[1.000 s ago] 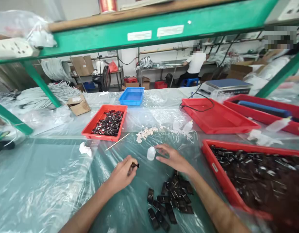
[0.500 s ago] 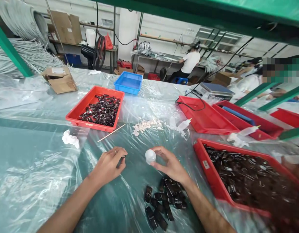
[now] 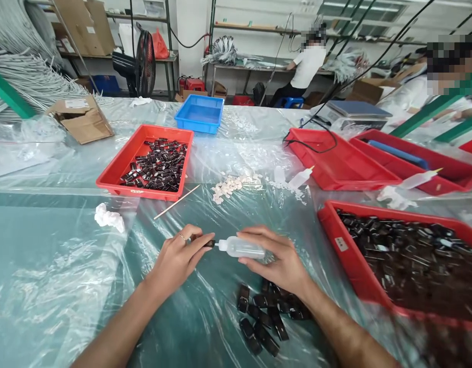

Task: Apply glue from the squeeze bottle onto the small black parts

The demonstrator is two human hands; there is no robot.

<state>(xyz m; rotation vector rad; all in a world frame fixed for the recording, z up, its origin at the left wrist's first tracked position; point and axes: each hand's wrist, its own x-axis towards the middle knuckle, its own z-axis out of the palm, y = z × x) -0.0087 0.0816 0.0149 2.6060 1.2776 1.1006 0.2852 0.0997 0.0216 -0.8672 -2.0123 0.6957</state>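
My left hand [image 3: 184, 253] pinches a small black part [image 3: 210, 244] between thumb and fingertips. In my right hand [image 3: 276, 255] a translucent squeeze bottle [image 3: 243, 247] lies on its side, its thin nozzle pointing left and meeting the black part; I cannot tell whether the tip goes inside it. Below my right hand, several loose black parts [image 3: 264, 322] lie in a heap on the plastic-covered table [image 3: 174, 327]. Beyond both hands is a scatter of small pale pieces [image 3: 230, 188], with a thin wooden stick [image 3: 177, 202] to their left.
A red tray [image 3: 117, 163] of finished-looking black parts stands at the back left, near a blue tray [image 3: 199, 115]. A larger red tray [image 3: 347, 260] full of black parts is at right. Crumpled tissue [image 3: 109, 217] lies left. Co-workers sit beyond the table.
The bottle in my right hand has turned from end-on to lying sideways, nozzle left. My left hand has moved slightly right, bringing the black part against the nozzle. The camera view has tilted down.
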